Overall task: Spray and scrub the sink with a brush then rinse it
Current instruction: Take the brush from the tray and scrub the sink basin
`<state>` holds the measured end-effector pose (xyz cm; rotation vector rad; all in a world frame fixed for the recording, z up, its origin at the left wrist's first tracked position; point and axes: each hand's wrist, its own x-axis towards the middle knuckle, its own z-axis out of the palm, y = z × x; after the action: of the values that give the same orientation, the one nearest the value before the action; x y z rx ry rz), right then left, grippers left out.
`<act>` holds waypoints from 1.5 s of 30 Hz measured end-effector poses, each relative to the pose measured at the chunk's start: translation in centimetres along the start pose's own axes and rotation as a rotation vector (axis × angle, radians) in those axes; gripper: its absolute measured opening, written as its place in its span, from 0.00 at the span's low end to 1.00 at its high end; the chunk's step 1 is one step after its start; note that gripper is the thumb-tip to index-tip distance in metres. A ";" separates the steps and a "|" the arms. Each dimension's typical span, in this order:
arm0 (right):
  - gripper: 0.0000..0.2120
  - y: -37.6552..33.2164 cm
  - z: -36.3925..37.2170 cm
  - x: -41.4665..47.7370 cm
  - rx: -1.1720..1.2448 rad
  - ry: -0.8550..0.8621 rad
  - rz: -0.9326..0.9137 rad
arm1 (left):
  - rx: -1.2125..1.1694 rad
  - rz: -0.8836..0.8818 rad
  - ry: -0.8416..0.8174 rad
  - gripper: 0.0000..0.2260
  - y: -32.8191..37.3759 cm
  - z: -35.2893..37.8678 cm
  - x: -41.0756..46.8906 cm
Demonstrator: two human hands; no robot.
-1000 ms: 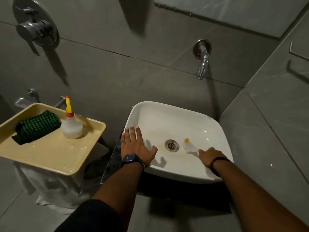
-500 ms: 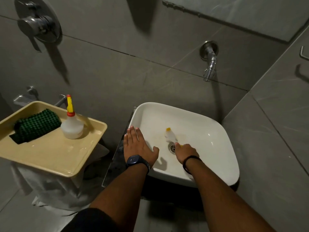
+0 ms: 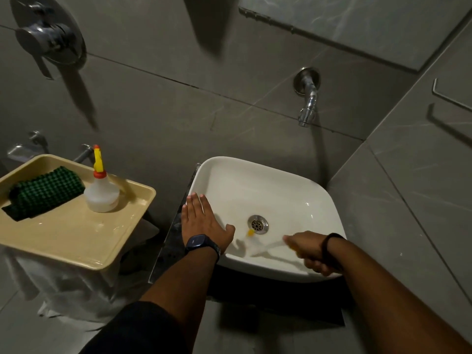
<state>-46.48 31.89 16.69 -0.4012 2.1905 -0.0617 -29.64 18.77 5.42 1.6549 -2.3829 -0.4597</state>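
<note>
Our right hand (image 3: 310,250), fisted on the blurred brush (image 3: 265,245), reaches into the sink (image 3: 255,185); the brush's long axis runs leftward, its yellow tip just beside the drain (image 3: 258,224). Our left hand (image 3: 203,222) lies open, flat on the rim.

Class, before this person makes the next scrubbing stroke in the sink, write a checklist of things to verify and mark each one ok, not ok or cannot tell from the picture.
1. Brush held in the right hand, grip closed on the handle: ok.
2. Brush head inside the sink, near the drain: ok.
3. Left hand flat on the sink's left rim, bracing: ok.
4. Spray bottle upright on the beige tray, clear of the stroke: ok.
5. Tap off, no stream visible: ok.
6. Cleaner already sprayed in the basin: cannot tell.
</note>
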 end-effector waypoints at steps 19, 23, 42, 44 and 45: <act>0.26 -2.2 2.9 6.1 -0.128 0.553 -0.145 | 0.029 -0.001 0.002 0.47 -0.3 0.5 0.8; 0.22 -0.5 0.2 3.6 -0.089 0.347 -0.032 | 0.028 -0.001 -0.010 0.48 -0.2 0.5 0.8; 0.29 -6.9 5.8 6.0 -0.086 0.430 -0.313 | 0.012 -0.011 0.016 0.48 -0.1 0.8 0.9; 0.27 -4.2 3.3 6.2 -0.066 0.546 -0.169 | 0.016 -0.006 0.005 0.48 -0.2 0.8 0.8; 0.27 -2.5 2.2 6.2 -0.061 0.567 -0.103 | 0.022 -0.007 0.007 0.48 -0.2 0.8 0.9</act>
<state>-47.53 27.83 11.07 -0.5849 2.7321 -0.1849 -30.05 18.02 4.58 1.6721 -2.3865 -0.4298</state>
